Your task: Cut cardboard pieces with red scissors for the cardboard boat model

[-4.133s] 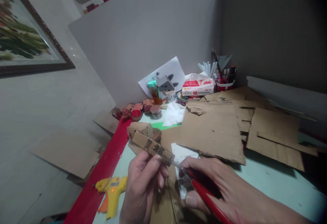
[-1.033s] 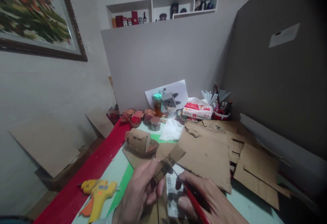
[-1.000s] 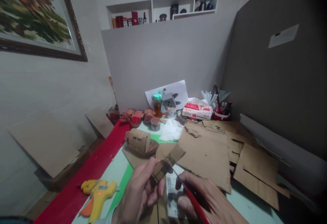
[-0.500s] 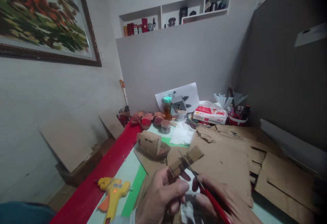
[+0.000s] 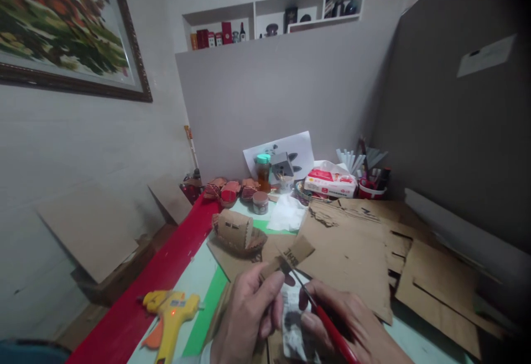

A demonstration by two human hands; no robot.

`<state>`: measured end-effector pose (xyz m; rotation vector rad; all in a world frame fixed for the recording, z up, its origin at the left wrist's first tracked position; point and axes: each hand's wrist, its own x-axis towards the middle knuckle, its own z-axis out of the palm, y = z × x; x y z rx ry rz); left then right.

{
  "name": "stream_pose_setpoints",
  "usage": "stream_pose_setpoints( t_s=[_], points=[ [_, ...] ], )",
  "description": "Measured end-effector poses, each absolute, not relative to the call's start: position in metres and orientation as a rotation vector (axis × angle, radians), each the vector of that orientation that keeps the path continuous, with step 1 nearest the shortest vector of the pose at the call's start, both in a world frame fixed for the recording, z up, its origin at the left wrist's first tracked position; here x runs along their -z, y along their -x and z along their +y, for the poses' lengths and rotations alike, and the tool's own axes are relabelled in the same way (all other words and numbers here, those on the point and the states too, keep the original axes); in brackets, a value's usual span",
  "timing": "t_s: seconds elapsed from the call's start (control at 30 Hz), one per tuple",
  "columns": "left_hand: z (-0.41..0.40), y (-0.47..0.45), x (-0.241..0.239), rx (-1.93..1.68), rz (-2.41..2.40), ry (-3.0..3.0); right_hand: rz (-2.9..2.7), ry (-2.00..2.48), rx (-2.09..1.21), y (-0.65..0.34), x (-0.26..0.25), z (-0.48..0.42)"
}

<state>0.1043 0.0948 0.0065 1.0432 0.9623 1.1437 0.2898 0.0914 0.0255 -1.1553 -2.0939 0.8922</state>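
My left hand (image 5: pixel 251 311) pinches a small strip of brown cardboard (image 5: pixel 302 250) printed with dark letters. My right hand (image 5: pixel 344 314) grips red-handled scissors (image 5: pixel 329 325); their thin blades lie across the strip, just beyond my left thumb. Part of the strip is hidden by my left fingers. Just beyond the hands stands a small cardboard boat (image 5: pixel 238 231) with a curved, windowed cover, on a flat cardboard piece. Beneath the hands lies a crumpled, dark-stained white sheet (image 5: pixel 294 325).
A yellow glue gun (image 5: pixel 172 314) with a lit red light lies at the left, near the red table edge (image 5: pixel 124 308). Cardboard sheets (image 5: pixel 348 259) cover the right side. Behind are a jar (image 5: pixel 260 202), a tissue pack (image 5: pixel 331 180), a green-lidded bottle (image 5: pixel 263 173) and several small reddish models (image 5: pixel 230 192).
The view has shifted slightly, so the whole scene sits a little further left. Both hands keep their hold, and the strip has turned slightly between the fingers.
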Motion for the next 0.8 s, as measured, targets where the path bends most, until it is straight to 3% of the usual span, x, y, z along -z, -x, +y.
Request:
stream_pose_setpoints(
  t_s=[0.63,0.8],
  points=[
    [0.097,-0.11,-0.001,-1.164,0.896,-0.973,-2.183,1.276,-0.788,-0.287,-0.013,0.092],
    [0.094,-0.11,0.001,-1.132,0.778,-0.934,-2.136,1.251,-0.952,-0.287,-0.024,0.09]
  ],
)
